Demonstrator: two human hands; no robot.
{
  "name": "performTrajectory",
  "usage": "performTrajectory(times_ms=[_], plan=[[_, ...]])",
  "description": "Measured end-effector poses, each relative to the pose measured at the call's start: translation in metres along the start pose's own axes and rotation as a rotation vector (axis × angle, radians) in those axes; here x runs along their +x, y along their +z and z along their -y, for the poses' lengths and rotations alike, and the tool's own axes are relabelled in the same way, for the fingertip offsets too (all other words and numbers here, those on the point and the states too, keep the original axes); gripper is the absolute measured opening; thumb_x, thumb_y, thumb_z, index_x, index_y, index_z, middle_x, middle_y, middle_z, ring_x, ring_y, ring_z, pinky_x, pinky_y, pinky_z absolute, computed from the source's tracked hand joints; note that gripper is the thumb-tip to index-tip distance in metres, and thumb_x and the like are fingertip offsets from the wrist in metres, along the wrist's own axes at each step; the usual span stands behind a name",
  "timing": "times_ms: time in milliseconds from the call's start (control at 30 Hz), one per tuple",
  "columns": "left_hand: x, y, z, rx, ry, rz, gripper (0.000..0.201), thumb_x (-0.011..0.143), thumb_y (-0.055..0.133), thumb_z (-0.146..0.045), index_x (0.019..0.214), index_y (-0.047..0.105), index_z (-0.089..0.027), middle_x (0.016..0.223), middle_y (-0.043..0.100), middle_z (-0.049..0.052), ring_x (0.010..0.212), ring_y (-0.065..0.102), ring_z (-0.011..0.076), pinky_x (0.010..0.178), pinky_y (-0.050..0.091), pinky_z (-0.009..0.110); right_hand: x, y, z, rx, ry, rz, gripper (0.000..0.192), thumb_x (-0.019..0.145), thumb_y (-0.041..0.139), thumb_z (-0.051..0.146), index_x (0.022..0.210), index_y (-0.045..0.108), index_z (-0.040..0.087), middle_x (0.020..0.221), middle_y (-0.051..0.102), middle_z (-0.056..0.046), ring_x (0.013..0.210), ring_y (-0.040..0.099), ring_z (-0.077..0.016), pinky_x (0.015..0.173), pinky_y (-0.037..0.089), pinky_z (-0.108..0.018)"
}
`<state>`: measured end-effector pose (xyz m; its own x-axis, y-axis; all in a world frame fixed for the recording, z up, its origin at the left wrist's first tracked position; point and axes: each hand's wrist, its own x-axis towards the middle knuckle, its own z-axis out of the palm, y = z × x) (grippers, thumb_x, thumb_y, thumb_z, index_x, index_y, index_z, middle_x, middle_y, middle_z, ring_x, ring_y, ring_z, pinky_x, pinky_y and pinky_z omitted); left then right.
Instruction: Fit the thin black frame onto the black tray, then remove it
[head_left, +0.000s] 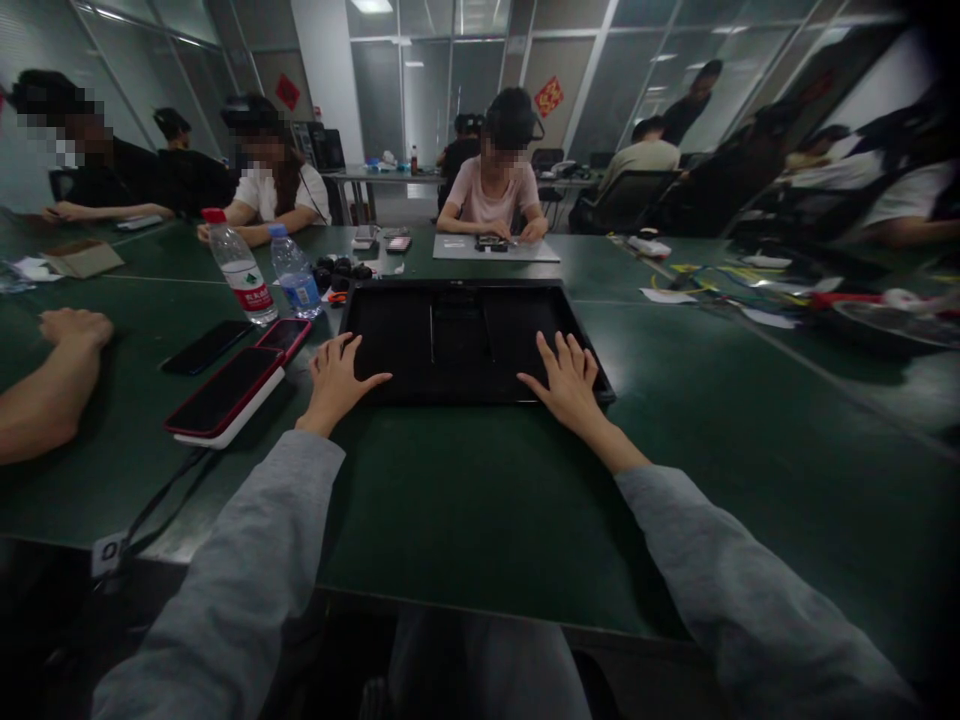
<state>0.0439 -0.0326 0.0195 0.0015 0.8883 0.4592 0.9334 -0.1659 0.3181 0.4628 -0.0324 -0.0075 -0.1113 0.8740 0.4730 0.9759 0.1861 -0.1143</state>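
Work seems to be at a positioning or steadying step, centred on one black, tray-like panel (pixel 463 345) that lies flat on the green table (pixel 480 500), straight ahead of the wearer and set back from the near edge. Both bare hands are at it: the left hand (pixel 335 385) is at its near left corner and the right hand (pixel 568 385) at its near right, fingers fanned wide, thumbs pointing inward, nothing gripped. Whether the fingertips press on the surface or merely hover over it cannot be told. Lifting or turning the panel would, as a judgement, call for curling the fingers around its raised rim on both sides and keeping it level. Counted out, there is one panel with two thin pale lines inside it. Left of it stand two bottles, one red-capped (pixel 241 272) and one blue-capped (pixel 297 275). Three phone-like slabs lie nearby: one black phone (pixel 208 346), one large red-edged phone (pixel 225 393) resting on a single white slab (pixel 251 413), and one smaller red-edged device (pixel 286 338). One co-worker's forearm (pixel 54 390) rests at far left; across the table, another person sits at one grey mat (pixel 450 253).
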Motion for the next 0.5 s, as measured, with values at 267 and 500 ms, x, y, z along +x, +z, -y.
performTrajectory(times_ms=[267, 500], plan=[[0.017, 0.01, 0.037, -0.307, -0.23, -0.199, 0.055, 0.095, 0.073, -0.037, 0.142, 0.065, -0.011, 0.145, 0.065, 0.023, 0.139, 0.06, 0.0347, 0.121, 0.045, 0.051, 0.006, -0.004, -0.039, 0.134, 0.217, -0.233, 0.073, 0.105, 0.043, 0.05, 0.169, 0.034, 0.016, 0.164, 0.044, -0.023, 0.152, 0.038, -0.0411, 0.119, 0.035, -0.067], [0.022, 0.014, 0.052, -0.701, -0.464, -0.134, 0.049, 0.089, 0.079, -0.033, 0.132, 0.075, -0.011, 0.132, 0.076, 0.021, 0.124, 0.073, 0.0309, 0.112, 0.054, 0.044, 0.01, 0.001, -0.095, 0.408, 0.308, 0.013, 0.082, 0.089, 0.067, 0.048, 0.158, 0.048, 0.007, 0.15, 0.059, -0.026, 0.143, 0.055, -0.0388, 0.119, 0.046, -0.059]])
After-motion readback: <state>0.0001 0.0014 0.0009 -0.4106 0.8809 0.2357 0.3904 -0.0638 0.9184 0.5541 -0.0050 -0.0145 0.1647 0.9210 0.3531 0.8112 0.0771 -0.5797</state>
